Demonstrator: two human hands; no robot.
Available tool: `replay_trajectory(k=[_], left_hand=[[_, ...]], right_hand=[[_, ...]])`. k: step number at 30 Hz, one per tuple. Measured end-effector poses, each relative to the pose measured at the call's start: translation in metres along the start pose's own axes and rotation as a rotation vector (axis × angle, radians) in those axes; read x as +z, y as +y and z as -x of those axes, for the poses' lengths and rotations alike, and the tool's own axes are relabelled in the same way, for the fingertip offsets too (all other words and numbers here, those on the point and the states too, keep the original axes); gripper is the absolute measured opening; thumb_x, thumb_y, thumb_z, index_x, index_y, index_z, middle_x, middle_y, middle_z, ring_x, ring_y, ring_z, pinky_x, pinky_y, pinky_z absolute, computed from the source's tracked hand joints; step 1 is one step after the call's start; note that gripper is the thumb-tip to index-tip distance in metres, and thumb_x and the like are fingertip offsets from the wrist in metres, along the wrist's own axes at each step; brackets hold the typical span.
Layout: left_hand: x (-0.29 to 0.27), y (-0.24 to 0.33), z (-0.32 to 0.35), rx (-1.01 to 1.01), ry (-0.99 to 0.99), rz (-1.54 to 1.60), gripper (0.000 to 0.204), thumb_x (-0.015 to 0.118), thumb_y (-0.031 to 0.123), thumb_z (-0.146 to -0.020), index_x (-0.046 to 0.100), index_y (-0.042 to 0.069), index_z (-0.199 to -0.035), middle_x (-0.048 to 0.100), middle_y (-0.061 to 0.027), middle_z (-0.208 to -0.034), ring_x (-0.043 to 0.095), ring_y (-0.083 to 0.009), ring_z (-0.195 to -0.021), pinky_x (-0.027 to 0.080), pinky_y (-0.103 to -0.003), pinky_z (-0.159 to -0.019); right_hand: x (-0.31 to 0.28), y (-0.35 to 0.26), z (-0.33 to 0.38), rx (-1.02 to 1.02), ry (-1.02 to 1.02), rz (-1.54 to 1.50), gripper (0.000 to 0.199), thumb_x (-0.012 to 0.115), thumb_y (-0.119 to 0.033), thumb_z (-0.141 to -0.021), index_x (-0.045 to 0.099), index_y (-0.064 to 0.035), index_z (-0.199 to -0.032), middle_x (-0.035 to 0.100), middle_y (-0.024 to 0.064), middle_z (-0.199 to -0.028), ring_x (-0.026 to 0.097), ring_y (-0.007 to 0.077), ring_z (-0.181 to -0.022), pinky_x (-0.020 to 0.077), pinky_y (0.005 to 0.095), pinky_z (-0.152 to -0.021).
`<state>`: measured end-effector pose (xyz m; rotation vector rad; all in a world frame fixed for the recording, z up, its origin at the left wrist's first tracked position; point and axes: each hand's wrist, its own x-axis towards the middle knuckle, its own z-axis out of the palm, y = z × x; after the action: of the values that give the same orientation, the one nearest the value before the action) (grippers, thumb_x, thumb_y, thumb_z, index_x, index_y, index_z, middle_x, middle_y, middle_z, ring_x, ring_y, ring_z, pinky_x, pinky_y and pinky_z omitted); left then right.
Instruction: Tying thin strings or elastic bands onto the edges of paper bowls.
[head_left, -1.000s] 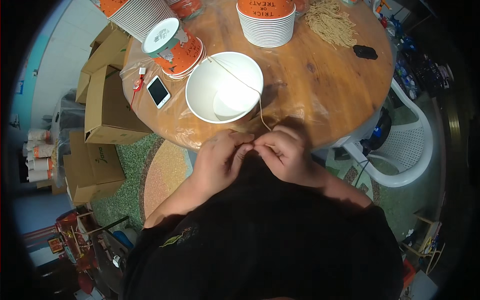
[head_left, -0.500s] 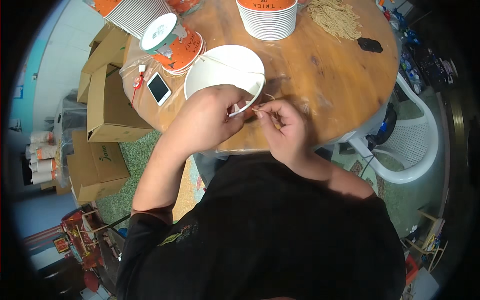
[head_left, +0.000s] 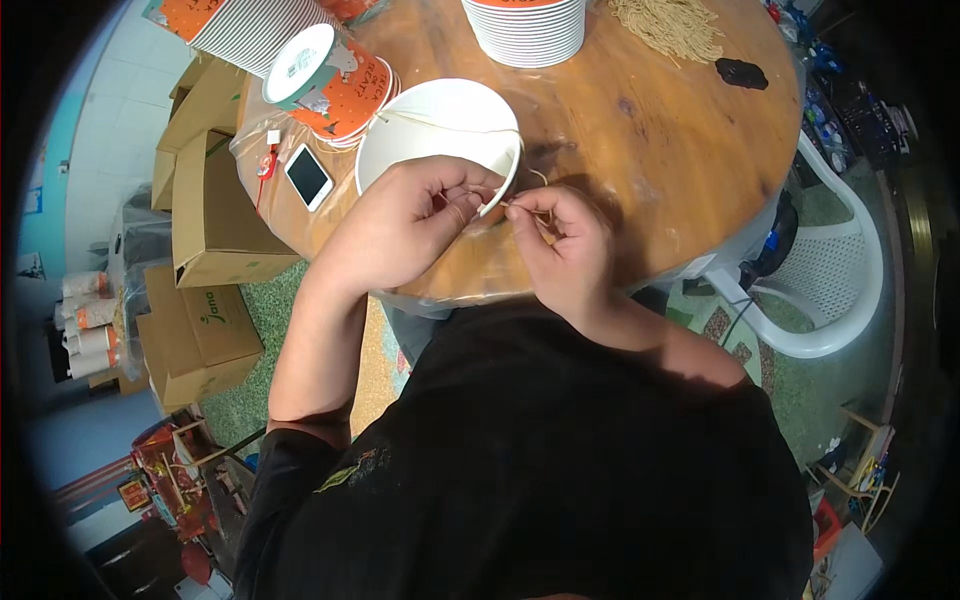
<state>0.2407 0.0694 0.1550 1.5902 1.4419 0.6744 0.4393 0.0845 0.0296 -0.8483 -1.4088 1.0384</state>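
A paper bucket [head_left: 400, 140], white inside, stands at the near part of the round table with its opening facing up toward me. A thin tan cord [head_left: 450, 129] crosses its mouth from rim to rim. My left hand [head_left: 420, 215] is closed at the bucket's near right rim, thumb and fingertips at the inner side; whether they also pinch cord is hard to see. Just outside that rim, my right hand [head_left: 572, 240] pinches the thin end of the cord between thumb and forefinger. A short loop of cord shows above the right fingers.
Stacked orange paper buckets [head_left: 350, 95] stand left of the bucket, with another stack [head_left: 525, 35] behind. A phone [head_left: 308, 178] lies at left. A tan cord bundle [head_left: 665, 28] and a black flat item [head_left: 741, 73] lie far right. Cardboard boxes [head_left: 225, 220] and a white chair [head_left: 830, 280] flank the table.
My left fingertips have drawn together at the inner side of the rim. My right hand keeps its pinch on the cord. The whole view has shifted slightly.
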Motion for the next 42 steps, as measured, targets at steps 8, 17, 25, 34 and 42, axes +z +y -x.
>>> replay_trajectory(k=[8, 17, 25, 34, 42], left_hand=[[-0.013, 0.001, -0.01, -0.042, -0.164, 0.024, 0.025, 0.065, -0.005, -0.112, 0.074, -0.005, -0.136, 0.078, -0.0044, -0.119, 0.071, -0.0098, -0.11, 0.06, -0.028, -0.101], [-0.016, 0.008, -0.016, -0.107, -0.211, -0.028, 0.027, 0.067, -0.004, -0.11, 0.074, -0.005, -0.136, 0.078, -0.0031, -0.117, 0.071, -0.0086, -0.109, 0.059, -0.028, -0.102], [-0.019, 0.007, -0.02, -0.127, -0.227, -0.089, 0.017, 0.07, 0.0, -0.111, 0.078, -0.004, -0.125, 0.079, -0.0029, -0.107, 0.071, -0.0086, -0.101, 0.059, -0.027, -0.092], [-0.005, 0.01, -0.01, -0.008, -0.019, -0.273, 0.012, 0.069, 0.009, -0.111, 0.073, -0.002, -0.111, 0.075, -0.01, -0.093, 0.07, -0.0196, -0.089, 0.057, -0.035, -0.08], [0.009, 0.002, -0.002, 0.275, 0.238, -0.566, 0.009, 0.069, 0.009, -0.104, 0.071, 0.0, -0.105, 0.075, -0.022, -0.103, 0.072, -0.0464, -0.097, 0.058, -0.052, -0.085]], right_hand=[[-0.001, -0.009, -0.002, 0.013, 0.003, 0.038, 0.009, 0.085, -0.004, -0.096, 0.077, -0.002, -0.099, 0.075, 0.0105, -0.088, 0.072, 0.021, -0.076, 0.0566, 0.0347, -0.07], [0.004, -0.012, -0.003, -0.002, 0.021, 0.026, 0.008, 0.087, -0.005, -0.096, 0.08, -0.0023, -0.099, 0.078, 0.0122, -0.09, 0.075, 0.0232, -0.079, 0.0583, 0.0359, -0.072], [0.006, -0.016, -0.001, -0.003, 0.007, 0.067, 0.01, 0.088, -0.006, -0.095, 0.08, -0.0022, -0.1, 0.079, 0.012, -0.088, 0.076, 0.0238, -0.08, 0.0589, 0.0362, -0.073], [0.006, -0.004, -0.002, 0.112, -0.014, -0.166, 0.012, 0.087, -0.002, -0.098, 0.078, -0.0006, -0.106, 0.08, 0.0088, -0.098, 0.077, 0.0166, -0.091, 0.0615, 0.032, -0.083], [-0.005, -0.017, -0.022, -0.02, 0.11, -0.414, 0.017, 0.065, 0.014, -0.108, 0.062, -0.0005, -0.117, 0.073, 0.0131, -0.123, 0.077, 0.0238, -0.117, 0.0612, 0.036, -0.107]])
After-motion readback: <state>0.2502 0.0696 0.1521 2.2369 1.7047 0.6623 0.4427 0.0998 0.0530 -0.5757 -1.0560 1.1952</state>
